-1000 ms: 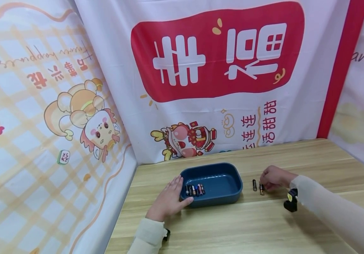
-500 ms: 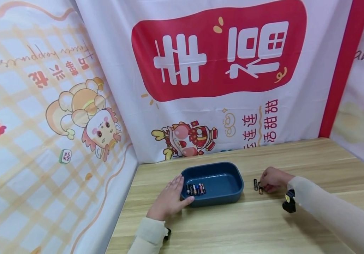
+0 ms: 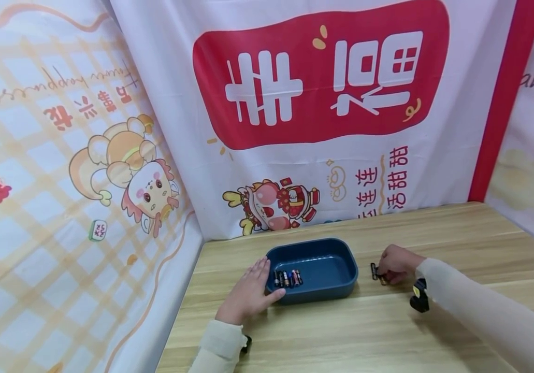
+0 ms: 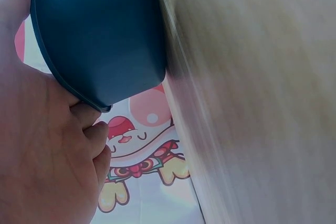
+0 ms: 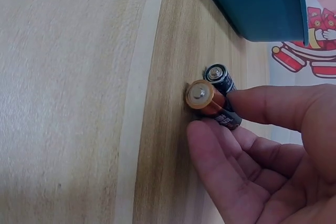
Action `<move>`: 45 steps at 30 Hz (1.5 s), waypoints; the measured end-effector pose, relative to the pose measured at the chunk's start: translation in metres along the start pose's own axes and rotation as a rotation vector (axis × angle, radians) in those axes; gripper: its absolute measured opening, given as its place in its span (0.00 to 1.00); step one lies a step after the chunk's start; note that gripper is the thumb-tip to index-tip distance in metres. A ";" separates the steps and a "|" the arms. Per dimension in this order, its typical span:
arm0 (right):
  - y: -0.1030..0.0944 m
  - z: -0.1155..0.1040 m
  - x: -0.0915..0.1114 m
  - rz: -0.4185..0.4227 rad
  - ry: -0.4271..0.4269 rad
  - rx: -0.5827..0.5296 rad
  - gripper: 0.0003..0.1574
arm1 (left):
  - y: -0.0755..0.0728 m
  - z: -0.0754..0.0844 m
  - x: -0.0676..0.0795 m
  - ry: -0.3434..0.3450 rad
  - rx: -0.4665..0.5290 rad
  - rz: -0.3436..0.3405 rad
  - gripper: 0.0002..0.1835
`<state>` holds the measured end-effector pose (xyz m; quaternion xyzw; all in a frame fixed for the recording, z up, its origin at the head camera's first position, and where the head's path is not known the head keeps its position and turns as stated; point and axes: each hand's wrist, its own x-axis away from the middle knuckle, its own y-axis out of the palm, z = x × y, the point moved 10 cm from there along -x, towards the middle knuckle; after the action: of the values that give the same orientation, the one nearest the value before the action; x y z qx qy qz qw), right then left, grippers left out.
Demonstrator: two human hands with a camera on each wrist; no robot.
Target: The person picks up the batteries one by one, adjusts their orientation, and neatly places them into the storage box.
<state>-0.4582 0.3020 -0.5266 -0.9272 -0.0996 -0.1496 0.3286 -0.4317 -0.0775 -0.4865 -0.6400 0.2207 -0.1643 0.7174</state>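
A dark blue rectangular bin (image 3: 322,296) stands on the table. My left hand (image 3: 245,290) rests at its left end, fingers along the rim and thumb at the near corner; the left wrist view shows this hand (image 4: 52,140) against the bin's wall (image 4: 105,35). Several batteries (image 3: 286,278) lie side by side inside the bin. To the bin's right, my right hand (image 3: 394,265) pinches a copper-and-black battery (image 5: 210,100) between thumb and index finger (image 5: 207,148), low over the table. A dark battery (image 5: 219,76) lies right beside it, partly hidden behind it.
The wooden table (image 3: 341,336) meets a white printed cloth (image 3: 169,77) at the back and left. A red stripe (image 3: 504,103) runs down the cloth near the right corner. A small black device (image 3: 419,295) is strapped to the right wrist.
My right hand has shifted slightly left with the copper-and-black battery, which now sits closer to the dark battery. The left hand and the bin stay in place.
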 end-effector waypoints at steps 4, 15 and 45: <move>-0.001 -0.001 0.002 0.009 0.003 -0.017 0.05 | 0.000 0.000 0.000 -0.001 0.001 0.001 0.52; -0.006 -0.003 0.007 0.024 -0.032 -0.036 0.04 | -0.001 0.000 0.000 0.000 0.004 -0.004 0.52; -0.027 -0.045 0.010 -0.030 -0.080 -0.050 0.10 | 0.000 -0.002 -0.002 -0.001 0.012 -0.009 0.52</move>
<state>-0.4656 0.2951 -0.4744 -0.9388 -0.1226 -0.1198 0.2990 -0.4341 -0.0782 -0.4865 -0.6368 0.2163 -0.1683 0.7207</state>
